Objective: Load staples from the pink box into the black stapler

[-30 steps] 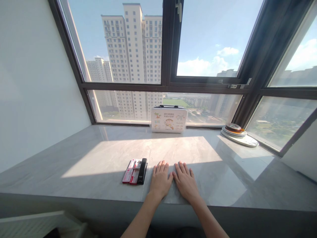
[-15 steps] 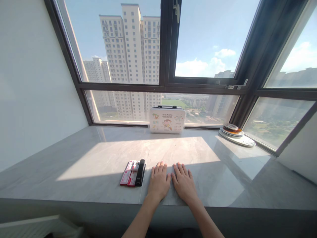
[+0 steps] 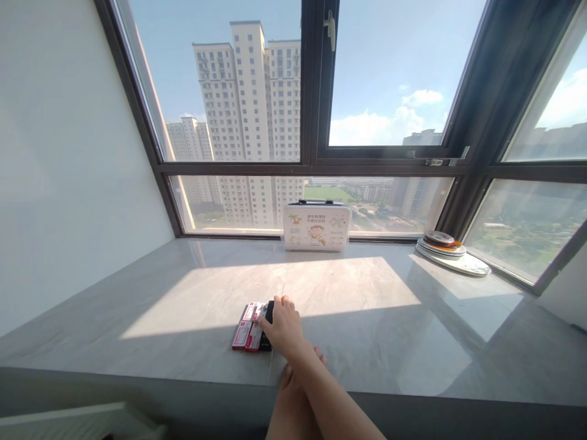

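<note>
My right hand [image 3: 282,325] reaches across to the left, its fingers curled over the top end of a black stapler [image 3: 266,342] lying on the grey stone sill [image 3: 183,305]. Small red-and-white boxes [image 3: 245,330] lie side by side against the stapler's left. My left hand [image 3: 293,374] rests on the sill near its front edge, mostly hidden under my right forearm. Only a fingertip shows to the right of that arm, lying flat.
A white illustrated tin case with a black handle [image 3: 316,227] stands against the window at the back centre. A stack of plates [image 3: 447,247] sits at the back right. A white wall closes the left side; the sill's front edge runs just under my arms.
Both hands lay flat side by side before. My right hand has crossed over the left to the stapler and closed on it, and my left hand has drawn back toward the sill's edge.
</note>
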Available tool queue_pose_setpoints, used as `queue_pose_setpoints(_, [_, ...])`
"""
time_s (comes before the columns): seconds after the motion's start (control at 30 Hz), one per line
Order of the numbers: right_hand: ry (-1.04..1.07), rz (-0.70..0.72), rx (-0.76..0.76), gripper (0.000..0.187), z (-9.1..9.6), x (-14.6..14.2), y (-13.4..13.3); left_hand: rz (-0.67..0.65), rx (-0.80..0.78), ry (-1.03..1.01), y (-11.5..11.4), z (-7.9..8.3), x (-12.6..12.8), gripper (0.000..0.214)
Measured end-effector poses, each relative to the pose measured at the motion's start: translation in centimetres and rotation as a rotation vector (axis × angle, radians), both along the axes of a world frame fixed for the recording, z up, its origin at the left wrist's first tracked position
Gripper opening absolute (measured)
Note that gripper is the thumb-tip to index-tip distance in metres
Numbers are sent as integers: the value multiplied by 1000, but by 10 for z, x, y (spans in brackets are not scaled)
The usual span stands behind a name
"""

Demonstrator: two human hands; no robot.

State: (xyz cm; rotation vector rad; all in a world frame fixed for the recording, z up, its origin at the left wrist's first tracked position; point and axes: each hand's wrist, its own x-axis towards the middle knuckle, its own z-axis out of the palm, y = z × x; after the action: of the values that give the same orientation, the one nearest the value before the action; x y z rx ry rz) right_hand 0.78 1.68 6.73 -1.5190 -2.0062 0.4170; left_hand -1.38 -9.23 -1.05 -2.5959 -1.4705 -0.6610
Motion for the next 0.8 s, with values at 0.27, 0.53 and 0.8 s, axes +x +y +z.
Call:
queue_pose_setpoints(0.27, [-56,83,-32,58,3,117,-3,219,-193,-355,1,65,6,32])
queue_pose_setpoints(0.53, [111,-83,112,29,-11,146,-27,25,-204,-93,38,38,28,54])
queue_pose_setpoints(0.8, [914,-66,35,40,1,145,6,141,-123,-43,47,28,2,56])
